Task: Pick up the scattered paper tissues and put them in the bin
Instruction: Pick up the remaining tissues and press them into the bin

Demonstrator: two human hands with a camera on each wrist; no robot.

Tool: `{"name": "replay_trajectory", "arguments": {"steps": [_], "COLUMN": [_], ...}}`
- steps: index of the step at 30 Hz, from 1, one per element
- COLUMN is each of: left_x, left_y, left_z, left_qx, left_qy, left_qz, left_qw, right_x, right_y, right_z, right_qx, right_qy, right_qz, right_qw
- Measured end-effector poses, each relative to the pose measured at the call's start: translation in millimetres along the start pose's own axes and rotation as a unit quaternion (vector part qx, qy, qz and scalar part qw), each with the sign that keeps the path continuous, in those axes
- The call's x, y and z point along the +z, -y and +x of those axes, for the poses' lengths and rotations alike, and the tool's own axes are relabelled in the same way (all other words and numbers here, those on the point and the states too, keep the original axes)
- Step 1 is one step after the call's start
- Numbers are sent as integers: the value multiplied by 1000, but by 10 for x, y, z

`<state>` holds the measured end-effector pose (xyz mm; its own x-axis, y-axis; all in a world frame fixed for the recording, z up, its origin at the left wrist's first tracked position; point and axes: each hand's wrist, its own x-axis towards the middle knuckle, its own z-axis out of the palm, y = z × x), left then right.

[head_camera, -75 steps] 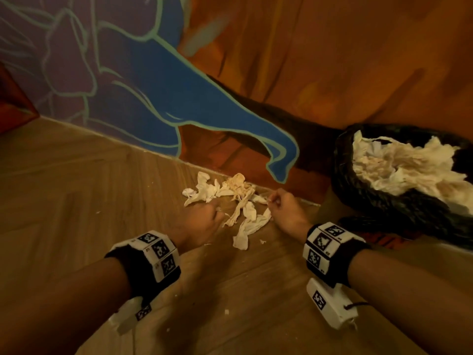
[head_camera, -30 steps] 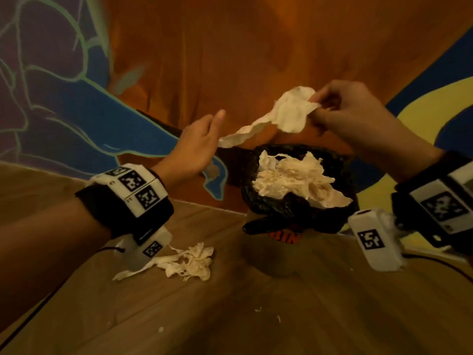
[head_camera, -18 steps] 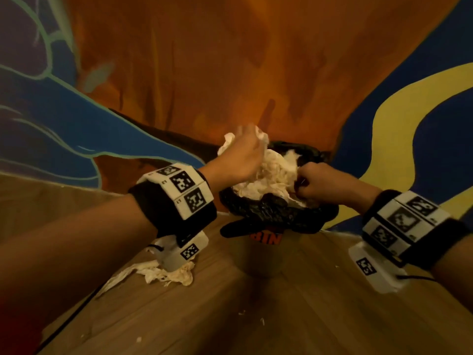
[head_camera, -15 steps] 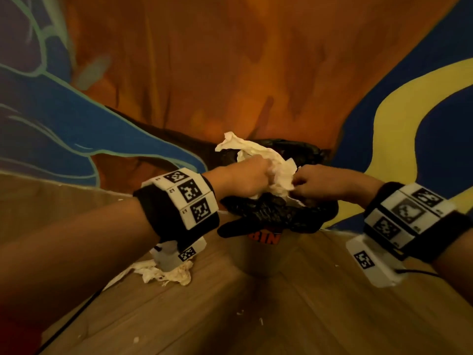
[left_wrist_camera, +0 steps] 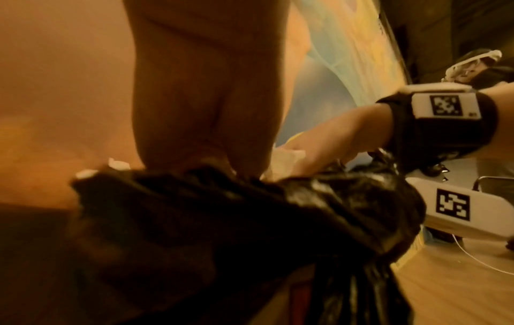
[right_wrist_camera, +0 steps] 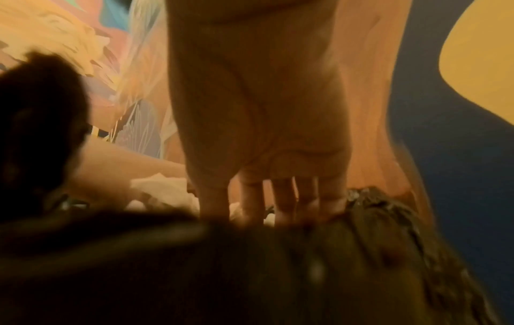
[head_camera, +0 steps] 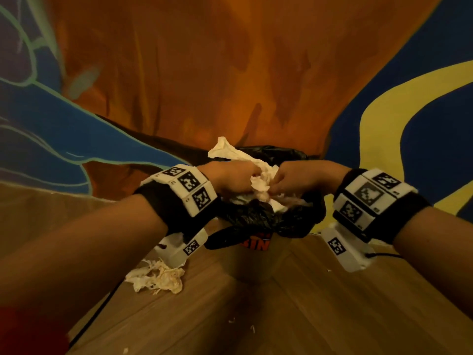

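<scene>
Here, the left hand [head_camera: 231, 179] and right hand [head_camera: 294, 179] both clutched crumpled tissues [head_camera: 259, 179] over the black-lined bin [head_camera: 261, 219]. More tissues [head_camera: 160, 278] lay on the floor at seven o'clock from it.

The head view looks forward and down from above both forearms, taking in the bin [head_camera: 266, 221], the wooden floor [head_camera: 307, 316] and the painted wall [head_camera: 204, 73] behind. The left wrist view sits very near the left hand [left_wrist_camera: 205, 92], looks along it over the bin's black liner [left_wrist_camera: 250, 220] and also catches the right hand [left_wrist_camera: 328, 145]. The right wrist view looks along the right hand towards its fingers [right_wrist_camera: 281, 198], close and blurred. All three share the bin's mouth.
</scene>
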<state>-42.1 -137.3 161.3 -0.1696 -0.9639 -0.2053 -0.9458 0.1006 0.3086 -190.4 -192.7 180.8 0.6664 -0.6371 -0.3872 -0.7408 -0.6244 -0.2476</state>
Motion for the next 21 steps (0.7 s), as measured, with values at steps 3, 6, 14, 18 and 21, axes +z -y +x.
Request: {"name": "replay_trajectory", "arguments": {"steps": [3,6,14,18,21], "left_x": [-93,-89,-80,-93,-134], "left_y": [169,342,611,397,273], "left_z": [-117,-158,17,19,-3], "left_qx": [-18,-90,-67,49,37], "left_qy": [-113,-161,-108,-90,11], "left_qz": [-41,26,-94,20,22], "left_qw": [993,982,987,995,999], "right_x": [-110,-96,-98,-211,-143], "right_y": [-7,25,52,97,144], "right_z": [59,180,84,-227,-285], "right_qx": [21,35,-12,-40,-25], "right_qy": [-104,-90,-19,34,96], "right_qz": [-25,-19,28,-12,-37], "right_qw": [994,995,999,999,994]}}
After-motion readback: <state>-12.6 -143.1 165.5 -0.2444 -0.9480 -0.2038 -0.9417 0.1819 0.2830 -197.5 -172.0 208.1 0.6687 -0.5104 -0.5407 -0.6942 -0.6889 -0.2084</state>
